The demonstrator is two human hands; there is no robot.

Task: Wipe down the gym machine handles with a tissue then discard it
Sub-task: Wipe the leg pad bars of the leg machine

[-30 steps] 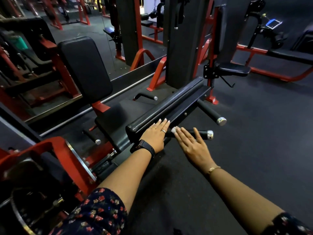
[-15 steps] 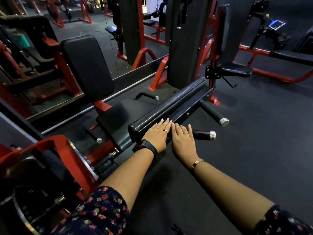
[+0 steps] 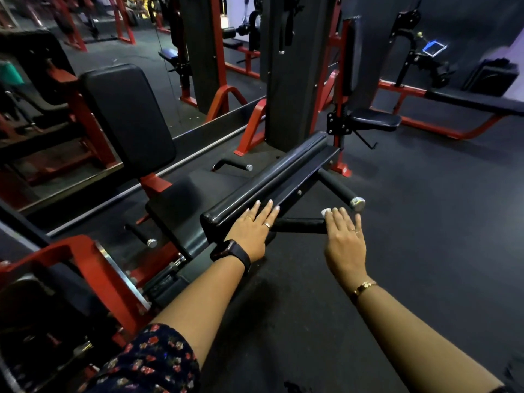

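Observation:
A black foam handle [image 3: 297, 225] sticks out to the right from under the machine's long black pad [image 3: 263, 182]. My right hand [image 3: 344, 239] lies over the handle's outer end with straight fingers, pressing a white tissue [image 3: 326, 211] on it; only a corner of the tissue shows past my fingertips. The handle's end cap is hidden under this hand. My left hand [image 3: 253, 226] rests flat on the near end of the pad, fingers straight. A second handle [image 3: 338, 190] with a chrome cap lies just beyond.
The machine's seat [image 3: 170, 205] and backrest [image 3: 127, 114] stand to the left, with a red frame [image 3: 93, 268] at the near left. More machines and a bench [image 3: 467, 102] stand behind. Dark rubber floor [image 3: 425, 222] spreads to the right.
My right hand slid along the handle, first in toward my left hand, then out to the handle's far end, taking the tissue with it. My left hand stayed on the pad.

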